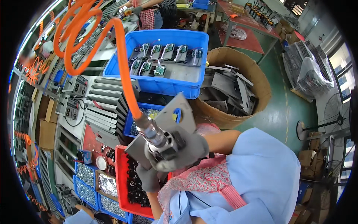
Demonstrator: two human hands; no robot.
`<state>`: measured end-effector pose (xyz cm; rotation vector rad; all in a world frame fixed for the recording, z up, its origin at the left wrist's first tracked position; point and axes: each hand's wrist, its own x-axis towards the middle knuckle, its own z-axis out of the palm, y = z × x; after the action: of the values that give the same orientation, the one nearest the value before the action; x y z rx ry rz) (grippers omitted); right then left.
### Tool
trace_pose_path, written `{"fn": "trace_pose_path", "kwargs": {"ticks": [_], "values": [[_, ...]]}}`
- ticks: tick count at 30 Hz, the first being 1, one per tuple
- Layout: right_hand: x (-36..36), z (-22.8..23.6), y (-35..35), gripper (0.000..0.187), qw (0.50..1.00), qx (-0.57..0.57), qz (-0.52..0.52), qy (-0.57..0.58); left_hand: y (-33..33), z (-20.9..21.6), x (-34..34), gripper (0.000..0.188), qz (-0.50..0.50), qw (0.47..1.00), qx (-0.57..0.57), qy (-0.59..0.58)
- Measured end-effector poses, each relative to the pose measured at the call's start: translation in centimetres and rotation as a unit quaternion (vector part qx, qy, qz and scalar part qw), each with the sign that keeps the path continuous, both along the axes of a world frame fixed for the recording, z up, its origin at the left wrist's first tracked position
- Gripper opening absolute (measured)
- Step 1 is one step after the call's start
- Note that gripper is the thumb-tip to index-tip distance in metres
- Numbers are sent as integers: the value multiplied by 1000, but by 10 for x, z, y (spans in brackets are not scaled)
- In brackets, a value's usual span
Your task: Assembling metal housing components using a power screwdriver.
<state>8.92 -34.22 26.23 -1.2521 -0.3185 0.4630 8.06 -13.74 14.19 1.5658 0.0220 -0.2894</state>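
Observation:
My right hand (pixel 192 149), in a grey glove, is wrapped round an air-powered screwdriver (pixel 154 136), its metal end pointing up toward me. An orange coiled air hose (pixel 125 67) runs from that end to the upper left. Behind the tool is a flat grey metal plate (pixel 181 112) with cut-out holes, tilted. My gloved left hand (pixel 148 178) is closed at the plate's lower edge, just below the tool; its fingertips are partly hidden. The tool's working tip is hidden. Under my hands lies a red bin (pixel 121 175) of small black parts.
Ahead stands a blue bin (pixel 179 80) of circuit boards on plates, with a smaller blue tray (pixel 128 125) of hardware nearer. Right is a cardboard drum (pixel 261 86) of metal plates. Grey panels (pixel 108 108) stack at left, above screw bins (pixel 85 175). Another person (pixel 151 16) works far ahead.

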Motion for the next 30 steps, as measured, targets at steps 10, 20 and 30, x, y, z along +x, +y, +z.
{"fn": "trace_pose_path", "kwargs": {"ticks": [10, 20, 30], "values": [[-25, -14, 22, 17, 996, 51, -26, -67, -128, 54, 43, 44, -350, 905, -239, -26], [16, -46, -3, 16, 980, -30, -182, 69, 27, -84, 110, 29, 17, 998, -52, 25], [62, -58, 26, 16, 987, -84, -96, 99, 130, -107, 205, 52, 289, 870, 397, 43]]}}
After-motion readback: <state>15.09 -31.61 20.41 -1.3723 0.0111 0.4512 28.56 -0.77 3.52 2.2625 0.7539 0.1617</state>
